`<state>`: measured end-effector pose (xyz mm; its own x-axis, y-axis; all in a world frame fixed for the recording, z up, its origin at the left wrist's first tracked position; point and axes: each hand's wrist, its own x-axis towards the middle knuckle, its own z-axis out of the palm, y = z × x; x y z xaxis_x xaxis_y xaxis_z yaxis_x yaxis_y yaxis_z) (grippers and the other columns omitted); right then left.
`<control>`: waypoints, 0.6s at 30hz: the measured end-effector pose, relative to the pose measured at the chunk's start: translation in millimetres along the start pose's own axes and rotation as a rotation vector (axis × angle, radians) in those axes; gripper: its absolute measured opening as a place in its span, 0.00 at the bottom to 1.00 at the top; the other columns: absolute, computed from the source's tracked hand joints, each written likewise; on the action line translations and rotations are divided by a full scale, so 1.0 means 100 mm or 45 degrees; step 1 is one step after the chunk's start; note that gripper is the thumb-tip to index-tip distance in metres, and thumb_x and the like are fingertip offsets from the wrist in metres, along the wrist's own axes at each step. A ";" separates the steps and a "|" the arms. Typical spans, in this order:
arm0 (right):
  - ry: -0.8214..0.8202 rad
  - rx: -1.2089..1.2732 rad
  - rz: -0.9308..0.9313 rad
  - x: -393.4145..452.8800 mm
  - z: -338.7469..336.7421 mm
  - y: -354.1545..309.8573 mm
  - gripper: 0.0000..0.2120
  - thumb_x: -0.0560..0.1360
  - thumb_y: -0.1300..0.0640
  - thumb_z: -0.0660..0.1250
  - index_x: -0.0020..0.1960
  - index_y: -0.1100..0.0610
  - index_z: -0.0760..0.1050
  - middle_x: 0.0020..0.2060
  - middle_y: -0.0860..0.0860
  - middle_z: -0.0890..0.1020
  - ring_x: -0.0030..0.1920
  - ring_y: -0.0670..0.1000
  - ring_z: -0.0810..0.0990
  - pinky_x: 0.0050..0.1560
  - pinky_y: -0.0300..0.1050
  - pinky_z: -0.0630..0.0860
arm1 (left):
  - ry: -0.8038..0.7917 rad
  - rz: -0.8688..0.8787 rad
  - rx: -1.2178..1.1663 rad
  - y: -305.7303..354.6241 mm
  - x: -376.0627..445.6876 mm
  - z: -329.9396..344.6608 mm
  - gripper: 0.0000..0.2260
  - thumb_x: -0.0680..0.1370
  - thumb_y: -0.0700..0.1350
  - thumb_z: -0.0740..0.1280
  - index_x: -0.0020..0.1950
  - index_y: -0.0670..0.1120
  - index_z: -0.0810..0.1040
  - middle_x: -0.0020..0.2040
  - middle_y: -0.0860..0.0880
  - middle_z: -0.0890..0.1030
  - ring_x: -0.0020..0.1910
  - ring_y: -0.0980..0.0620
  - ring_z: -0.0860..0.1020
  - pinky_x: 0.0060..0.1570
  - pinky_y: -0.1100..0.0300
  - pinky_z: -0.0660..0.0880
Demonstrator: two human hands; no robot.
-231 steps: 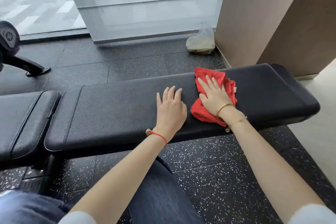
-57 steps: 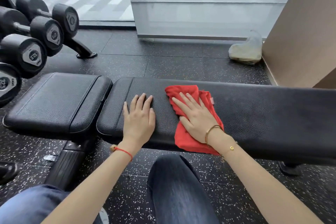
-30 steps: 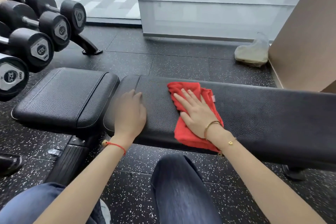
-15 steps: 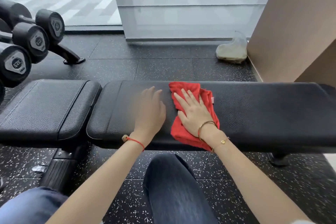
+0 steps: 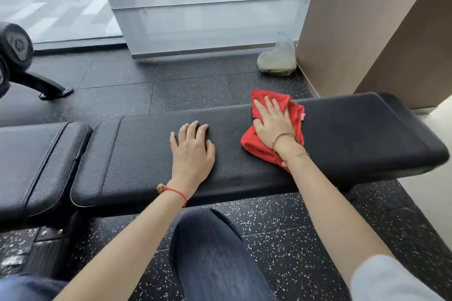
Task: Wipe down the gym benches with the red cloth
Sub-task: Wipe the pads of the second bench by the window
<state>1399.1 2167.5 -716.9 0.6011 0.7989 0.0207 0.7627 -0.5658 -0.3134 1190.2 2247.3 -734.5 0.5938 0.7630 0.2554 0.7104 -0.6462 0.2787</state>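
Note:
A black padded gym bench (image 5: 354, 134) runs across the view, with a long pad at the right and a shorter seat pad (image 5: 36, 159) at the left. A crumpled red cloth (image 5: 259, 146) lies on the long pad right of its middle. My right hand (image 5: 274, 120) presses flat on the cloth with the fingers spread, covering its centre. My left hand (image 5: 193, 151) rests flat and empty on the bare pad, a hand's width left of the cloth.
A dumbbell end (image 5: 14, 44) and a rack foot (image 5: 49, 85) stand at the far left. A clear plastic bag (image 5: 277, 61) sits on the speckled floor by the brown wall (image 5: 367, 27). Frosted glass panels (image 5: 208, 7) stand behind the bench. My knee (image 5: 210, 252) is below the bench.
My right hand has slid the red cloth to the right along the long pad, towards its far end. My left hand has followed to the right, staying flat on the pad.

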 end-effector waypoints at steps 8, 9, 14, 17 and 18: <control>0.001 -0.019 -0.221 -0.40 0.08 -0.02 0.29 0.78 0.49 0.54 0.78 0.46 0.51 0.78 0.50 0.49 0.78 0.51 0.45 0.75 0.54 0.39 | 0.008 -0.067 0.021 0.15 0.05 0.01 0.19 0.79 0.48 0.60 0.69 0.46 0.72 0.71 0.45 0.71 0.72 0.43 0.65 0.73 0.40 0.56; 0.007 -0.013 -0.229 -0.50 0.08 0.03 0.29 0.78 0.49 0.54 0.78 0.45 0.51 0.78 0.49 0.49 0.78 0.50 0.45 0.75 0.53 0.39 | -0.001 -0.067 0.005 0.22 0.07 0.02 0.20 0.79 0.48 0.60 0.70 0.46 0.71 0.71 0.46 0.70 0.72 0.44 0.65 0.73 0.40 0.56; 0.045 -0.020 -0.091 -0.76 -0.05 0.49 0.28 0.79 0.49 0.54 0.77 0.43 0.50 0.78 0.47 0.48 0.78 0.48 0.44 0.75 0.51 0.37 | -0.073 0.109 -0.045 0.71 0.19 0.14 0.24 0.80 0.50 0.58 0.76 0.48 0.64 0.75 0.48 0.66 0.75 0.46 0.60 0.75 0.40 0.52; 0.086 -0.026 0.079 -0.76 -0.20 0.89 0.28 0.79 0.50 0.53 0.78 0.44 0.49 0.78 0.48 0.48 0.78 0.49 0.44 0.76 0.52 0.39 | -0.139 0.190 -0.092 1.02 0.22 0.26 0.24 0.81 0.51 0.57 0.76 0.49 0.62 0.77 0.48 0.63 0.77 0.47 0.57 0.75 0.38 0.50; 0.099 -0.030 0.147 -0.75 -0.25 1.04 0.28 0.79 0.50 0.52 0.78 0.44 0.49 0.78 0.48 0.49 0.78 0.49 0.45 0.76 0.52 0.40 | -0.161 0.216 -0.110 1.12 0.23 0.31 0.23 0.81 0.51 0.56 0.77 0.50 0.62 0.77 0.48 0.62 0.77 0.46 0.57 0.75 0.38 0.49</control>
<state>1439.7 2043.6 -726.9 0.7012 0.7105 0.0595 0.6922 -0.6584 -0.2956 1294.7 2193.3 -725.8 0.7485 0.6358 0.1884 0.5649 -0.7601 0.3211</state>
